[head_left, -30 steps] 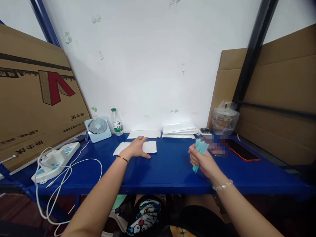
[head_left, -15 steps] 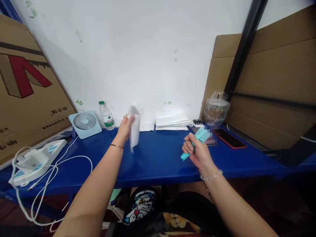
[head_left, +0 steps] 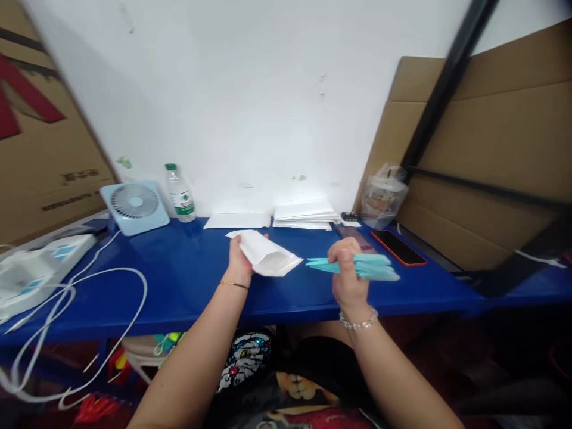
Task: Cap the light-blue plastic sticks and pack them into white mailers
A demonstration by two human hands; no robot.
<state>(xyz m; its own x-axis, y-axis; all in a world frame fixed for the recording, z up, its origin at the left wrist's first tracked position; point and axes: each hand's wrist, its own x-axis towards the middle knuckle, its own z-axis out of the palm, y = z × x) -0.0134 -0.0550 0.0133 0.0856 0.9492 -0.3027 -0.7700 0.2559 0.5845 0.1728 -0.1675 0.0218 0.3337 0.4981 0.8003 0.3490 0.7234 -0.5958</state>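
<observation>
My left hand [head_left: 238, 260] is closed around one end of a small white paper bag [head_left: 264, 252], held above the blue table [head_left: 187, 280] with its open end turned to the right. My right hand [head_left: 345, 275] grips a bundle of light-blue sticks [head_left: 357, 266] lying level, their tips pointing left at the bag's mouth, a short gap apart. Both hands hover over the table's front middle.
Stacks of white paper bags [head_left: 304, 214] lie by the wall, a further flat white stack [head_left: 238, 220] to their left. A small fan [head_left: 134, 205], a water bottle [head_left: 180, 193], a power strip [head_left: 31, 274] with white cables, a red-edged phone [head_left: 399, 247] and a plastic-bagged cup [head_left: 383, 196] also sit here.
My left hand lifted a white bag off the table and brought it toward the middle. My right hand turned the blue sticks level, tips toward the bag. The camera shifted right.
</observation>
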